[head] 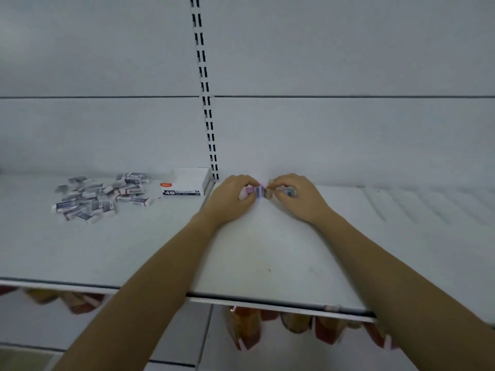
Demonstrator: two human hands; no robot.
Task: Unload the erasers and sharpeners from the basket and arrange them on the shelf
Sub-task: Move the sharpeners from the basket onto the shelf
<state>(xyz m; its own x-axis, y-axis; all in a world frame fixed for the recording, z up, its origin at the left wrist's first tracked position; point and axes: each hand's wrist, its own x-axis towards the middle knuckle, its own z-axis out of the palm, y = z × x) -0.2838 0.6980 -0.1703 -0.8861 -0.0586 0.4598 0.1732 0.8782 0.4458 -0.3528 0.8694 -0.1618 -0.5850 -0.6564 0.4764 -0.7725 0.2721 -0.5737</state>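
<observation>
A white shelf (267, 250) runs along a white back panel, and I see my left hand (227, 199) and right hand (297, 196) side by side at its rear, fingers pinched on a row of small pastel items (257, 190), too blurred to tell erasers from sharpeners. Well left of my fingers lie a loose pile of sleeved erasers (99, 196) and a white 4B eraser box (186, 182).

Small coloured items (257, 190) mostly covered by left hand (230, 195) and right hand (296, 195); kind unreadable. Print on loose erasers (99, 196) too small to read. Packets under shelf (267, 258) blurred, tops hidden by its front edge.
</observation>
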